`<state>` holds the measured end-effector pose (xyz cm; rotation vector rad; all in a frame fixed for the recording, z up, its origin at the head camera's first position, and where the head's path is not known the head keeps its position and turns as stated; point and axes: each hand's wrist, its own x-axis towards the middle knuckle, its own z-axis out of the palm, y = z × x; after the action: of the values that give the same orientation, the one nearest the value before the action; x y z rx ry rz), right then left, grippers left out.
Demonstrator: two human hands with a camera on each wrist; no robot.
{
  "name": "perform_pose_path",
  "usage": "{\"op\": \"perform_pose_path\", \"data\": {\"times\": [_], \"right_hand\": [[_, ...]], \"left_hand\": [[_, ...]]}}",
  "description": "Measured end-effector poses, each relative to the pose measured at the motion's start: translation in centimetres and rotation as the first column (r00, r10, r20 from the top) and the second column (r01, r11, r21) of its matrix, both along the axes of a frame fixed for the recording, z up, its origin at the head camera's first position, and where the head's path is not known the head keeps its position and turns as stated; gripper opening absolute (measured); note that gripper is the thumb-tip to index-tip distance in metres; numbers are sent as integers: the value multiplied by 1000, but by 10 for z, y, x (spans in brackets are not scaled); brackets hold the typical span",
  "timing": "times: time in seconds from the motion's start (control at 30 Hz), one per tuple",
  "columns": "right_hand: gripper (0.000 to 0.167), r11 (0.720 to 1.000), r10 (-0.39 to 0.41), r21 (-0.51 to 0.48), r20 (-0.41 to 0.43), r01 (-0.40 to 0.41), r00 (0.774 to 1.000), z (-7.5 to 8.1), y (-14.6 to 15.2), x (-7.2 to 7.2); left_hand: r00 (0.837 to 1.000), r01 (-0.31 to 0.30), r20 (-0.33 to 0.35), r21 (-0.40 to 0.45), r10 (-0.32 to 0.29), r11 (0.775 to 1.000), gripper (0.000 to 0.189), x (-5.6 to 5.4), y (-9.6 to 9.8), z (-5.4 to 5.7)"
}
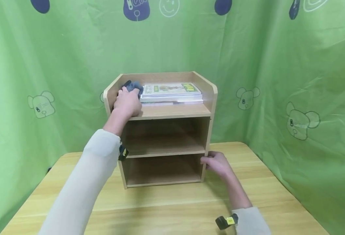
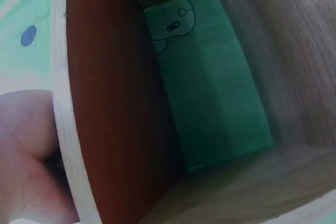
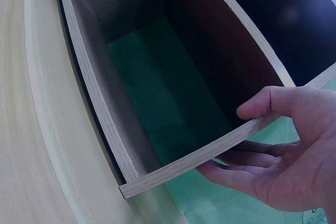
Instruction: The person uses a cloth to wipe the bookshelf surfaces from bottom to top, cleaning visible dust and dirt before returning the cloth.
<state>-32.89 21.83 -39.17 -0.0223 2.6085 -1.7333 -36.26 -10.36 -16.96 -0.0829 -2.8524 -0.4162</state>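
A small wooden shelf unit (image 1: 163, 153) with an open top tier and two compartments below stands on the table. At the top tier's left end, my left hand (image 1: 128, 101) grips a dark blue-grey, soft-looking object (image 1: 133, 86), mostly covered by the fingers. In the left wrist view only part of the left hand (image 2: 26, 161) shows, beyond a shelf board's edge. Low on the unit's right side, my right hand (image 1: 218, 163) holds the side panel (image 3: 199, 153), thumb inside and fingers outside. A stack of books (image 1: 171, 93) lies flat to the right of the blue-grey object.
The top tier has raised side walls (image 1: 205, 88) and a back board. A light wood-grain table (image 1: 166, 212) carries the unit. Green printed curtains (image 1: 81, 49) hang behind and at both sides. Through the compartment backs, green cloth (image 2: 215, 93) shows in the wrist views.
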Motion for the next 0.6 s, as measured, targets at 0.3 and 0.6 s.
{"op": "perform_pose_path", "data": {"times": [0.3,0.6], "right_hand": [[67,1000,7,-9,-4,-7,1000,0,-2,0],[65,1000,-5,-12,-5,5,1000,-1,-2,-1]], "left_hand": [[979,21,-202,-100,-41,995,51,10,-3,-10],[989,56,-121,-189,-79,980,44,34,-3,-7]]}}
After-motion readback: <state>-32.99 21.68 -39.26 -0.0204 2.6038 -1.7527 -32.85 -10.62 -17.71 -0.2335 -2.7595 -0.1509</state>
